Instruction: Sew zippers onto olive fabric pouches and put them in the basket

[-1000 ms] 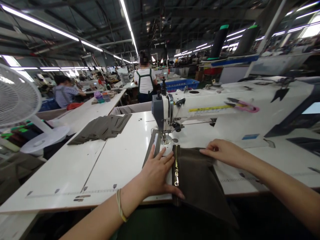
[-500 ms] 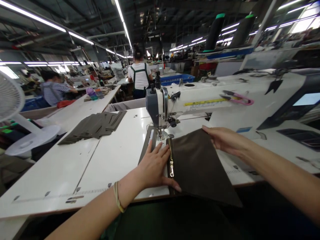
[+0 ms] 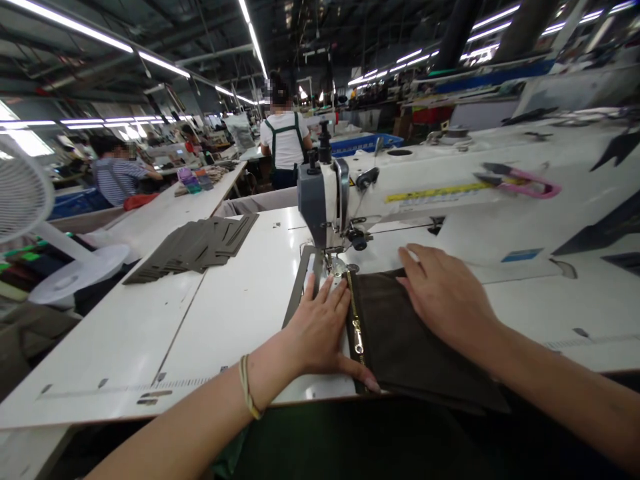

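My left hand (image 3: 320, 327) lies flat with fingers spread, its fingertips near the needle area and its thumb over the lower end of a gold zipper (image 3: 357, 333). The zipper runs along the left edge of a dark brown fabric piece (image 3: 390, 340). Beside the fingers is a grey-brown panel with a slot (image 3: 298, 293), partly under the hand. My right hand (image 3: 445, 300) rests on the upper right of the dark fabric, thumb and fingers apart. Both hands are just in front of the sewing machine head (image 3: 320, 193); its needle tip is hard to make out.
A fanned stack of grey-brown panels (image 3: 195, 250) lies on the white table (image 3: 240, 320) to the left. A white fan (image 3: 80, 267) stands at the far left. Pink-handled thread snips (image 3: 530, 180) rest on the machine arm. Two people sit or stand farther off.
My right hand has let go of the fabric's raised corner and moved onto the fabric, which lies lower now. The left hand keeps its place on the work. The view has shifted slightly.
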Available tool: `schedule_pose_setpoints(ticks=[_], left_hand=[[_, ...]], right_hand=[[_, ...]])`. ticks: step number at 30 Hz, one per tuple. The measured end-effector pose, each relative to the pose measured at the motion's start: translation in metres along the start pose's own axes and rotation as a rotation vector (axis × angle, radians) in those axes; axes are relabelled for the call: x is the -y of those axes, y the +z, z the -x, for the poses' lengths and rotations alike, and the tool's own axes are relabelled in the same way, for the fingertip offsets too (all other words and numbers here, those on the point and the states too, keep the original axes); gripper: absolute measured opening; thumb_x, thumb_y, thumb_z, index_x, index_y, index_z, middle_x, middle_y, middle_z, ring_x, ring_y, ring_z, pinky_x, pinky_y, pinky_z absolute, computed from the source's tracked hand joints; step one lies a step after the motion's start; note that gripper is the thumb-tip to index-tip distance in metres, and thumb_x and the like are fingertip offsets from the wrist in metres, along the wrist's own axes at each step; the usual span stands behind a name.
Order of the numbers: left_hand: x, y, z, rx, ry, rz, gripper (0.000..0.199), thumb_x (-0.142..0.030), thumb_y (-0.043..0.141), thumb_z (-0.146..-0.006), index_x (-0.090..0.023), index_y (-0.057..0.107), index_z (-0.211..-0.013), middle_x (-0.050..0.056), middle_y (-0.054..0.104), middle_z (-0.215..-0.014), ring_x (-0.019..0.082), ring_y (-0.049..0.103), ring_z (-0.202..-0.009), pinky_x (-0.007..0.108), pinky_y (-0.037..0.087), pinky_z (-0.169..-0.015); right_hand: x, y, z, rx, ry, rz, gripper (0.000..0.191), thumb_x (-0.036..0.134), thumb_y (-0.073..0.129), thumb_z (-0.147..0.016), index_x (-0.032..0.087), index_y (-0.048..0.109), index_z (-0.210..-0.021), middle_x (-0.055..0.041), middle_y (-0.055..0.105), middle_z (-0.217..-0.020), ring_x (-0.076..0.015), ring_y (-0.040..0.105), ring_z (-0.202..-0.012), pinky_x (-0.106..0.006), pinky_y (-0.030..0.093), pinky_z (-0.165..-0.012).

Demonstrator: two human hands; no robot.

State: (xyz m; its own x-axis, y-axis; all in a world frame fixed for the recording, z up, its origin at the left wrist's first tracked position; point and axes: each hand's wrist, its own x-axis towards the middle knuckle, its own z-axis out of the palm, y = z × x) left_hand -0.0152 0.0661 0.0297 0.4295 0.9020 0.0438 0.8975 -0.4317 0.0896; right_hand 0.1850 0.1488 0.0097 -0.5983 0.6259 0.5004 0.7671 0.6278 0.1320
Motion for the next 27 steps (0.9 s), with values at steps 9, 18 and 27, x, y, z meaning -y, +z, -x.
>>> schedule_pose_setpoints(ticks=[9, 18, 27], left_hand=[[-0.002, 0.008, 0.000, 0.002, -0.036, 0.021, 0.124, -0.089, 0.039, -0.053, -0.001, 0.021, -0.139, 0.024, 0.019, -0.145, 0.038, 0.007, -0.136, 0.056, -0.003, -0.108], [0.007, 0.005, 0.002, 0.084, -0.029, 0.099, 0.111, -0.081, 0.044, -0.062, -0.007, 0.018, -0.140, 0.020, 0.014, -0.148, 0.036, 0.008, -0.137, 0.058, -0.005, -0.107], [0.011, 0.002, 0.006, -0.042, -0.065, 0.085, 0.114, -0.084, 0.042, -0.061, -0.007, 0.016, -0.141, 0.020, 0.023, -0.146, 0.033, 0.014, -0.137, 0.054, 0.001, -0.110]], right_hand=[[0.014, 0.032, 0.023, 0.182, -0.041, -0.235, 0.059, 0.045, 0.026, -0.091, 0.008, 0.036, -0.135, -0.0166, 0.035, -0.140, -0.0255, 0.028, -0.132, -0.053, 0.025, -0.105], [0.041, -0.019, 0.035, 0.137, -0.380, -0.539, 0.038, 0.024, 0.036, -0.091, 0.012, 0.053, -0.123, -0.0143, 0.047, -0.133, -0.0234, 0.040, -0.125, -0.045, 0.036, -0.102], [0.028, 0.032, 0.006, 0.149, -0.182, -0.358, 0.051, 0.036, 0.031, -0.093, 0.005, 0.039, -0.133, -0.0154, 0.037, -0.139, -0.0238, 0.031, -0.130, -0.051, 0.029, -0.104]])
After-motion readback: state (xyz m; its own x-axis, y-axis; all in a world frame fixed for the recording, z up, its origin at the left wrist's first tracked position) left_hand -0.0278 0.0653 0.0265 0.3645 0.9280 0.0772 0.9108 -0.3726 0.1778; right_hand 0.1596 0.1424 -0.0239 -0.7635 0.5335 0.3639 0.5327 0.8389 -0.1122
